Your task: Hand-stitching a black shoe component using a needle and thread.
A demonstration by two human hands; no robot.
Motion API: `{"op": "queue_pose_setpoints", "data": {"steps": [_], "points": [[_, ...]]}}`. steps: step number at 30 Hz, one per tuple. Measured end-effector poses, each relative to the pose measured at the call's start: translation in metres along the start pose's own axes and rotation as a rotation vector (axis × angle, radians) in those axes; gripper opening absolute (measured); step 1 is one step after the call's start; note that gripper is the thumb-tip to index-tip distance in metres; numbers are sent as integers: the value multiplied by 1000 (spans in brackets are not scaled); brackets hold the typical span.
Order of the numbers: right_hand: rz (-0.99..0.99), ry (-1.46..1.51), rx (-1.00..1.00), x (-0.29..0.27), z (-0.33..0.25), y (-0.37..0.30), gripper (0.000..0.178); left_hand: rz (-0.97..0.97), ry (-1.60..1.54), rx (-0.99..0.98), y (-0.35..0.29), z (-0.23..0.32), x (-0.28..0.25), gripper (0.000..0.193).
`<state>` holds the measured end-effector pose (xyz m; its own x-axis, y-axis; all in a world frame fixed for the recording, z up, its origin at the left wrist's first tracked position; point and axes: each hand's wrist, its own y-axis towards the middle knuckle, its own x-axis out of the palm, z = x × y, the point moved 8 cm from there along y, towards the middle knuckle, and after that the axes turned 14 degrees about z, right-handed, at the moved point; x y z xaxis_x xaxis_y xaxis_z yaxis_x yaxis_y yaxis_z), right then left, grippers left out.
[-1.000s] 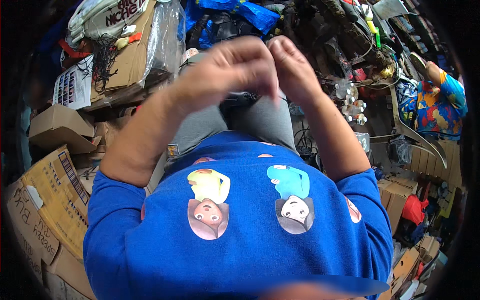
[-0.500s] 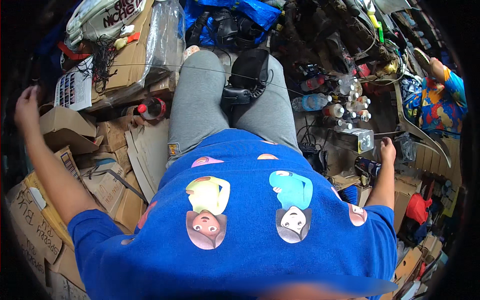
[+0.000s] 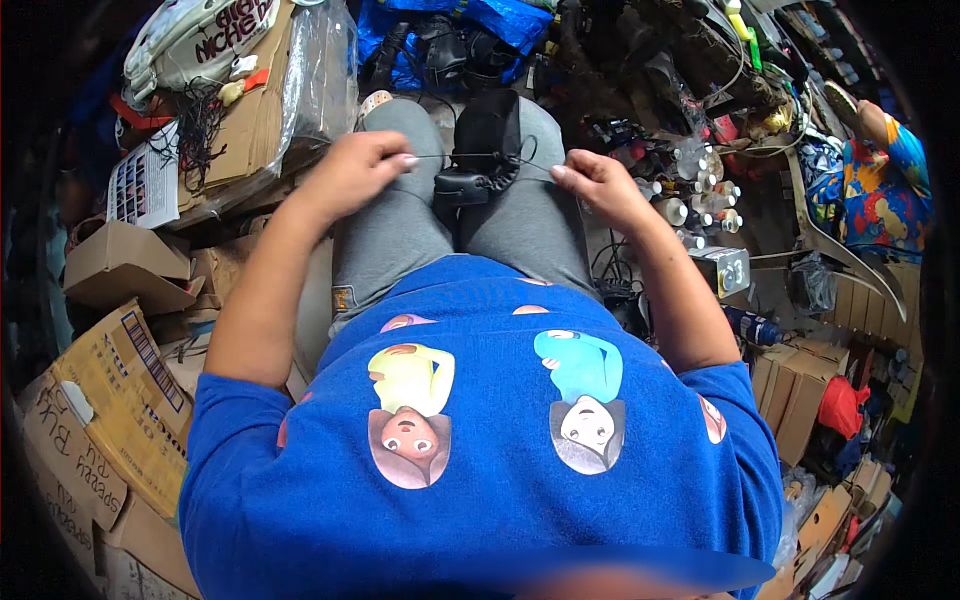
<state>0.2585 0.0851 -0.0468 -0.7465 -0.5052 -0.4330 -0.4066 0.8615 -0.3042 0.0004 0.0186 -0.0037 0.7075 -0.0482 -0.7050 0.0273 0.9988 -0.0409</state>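
What looks like a black shoe (image 3: 490, 135) rests between my thighs, its shiny dark end (image 3: 461, 188) toward me and a curled, stitched edge on its right. A thin dark thread (image 3: 430, 156) runs across it, with a small loop standing up on the right. To the left of the shoe, my left hand (image 3: 362, 172) is closed, pinching the thread between thumb and fingers. Over my right thigh, my right hand (image 3: 602, 188) pinches the thread on the other side. Neither hand touches the shoe.
Several plastic bottles (image 3: 722, 200) stand right of my knee, beside a clear square container (image 3: 722, 272). Cardboard boxes (image 3: 125, 265) crowd the left. A blue sheet (image 3: 500, 15) with black shoes lies ahead. At far right is a person in colourful clothing (image 3: 880, 200).
Both hands have come inward from wide out at the sides to either side of the shoe. The long stretched thread is now shorter between them.
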Motion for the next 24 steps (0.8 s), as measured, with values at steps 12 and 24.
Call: {"op": "queue_pose_setpoints", "data": {"steps": [12, 24], "points": [[295, -102, -146, -65, 6, 4, 26, 411, -70, 35, 5, -8, -53, 38], [88, -307, -563, -12, -69, 29, 15, -234, 51, 202, 82, 66, 65, 33]]}}
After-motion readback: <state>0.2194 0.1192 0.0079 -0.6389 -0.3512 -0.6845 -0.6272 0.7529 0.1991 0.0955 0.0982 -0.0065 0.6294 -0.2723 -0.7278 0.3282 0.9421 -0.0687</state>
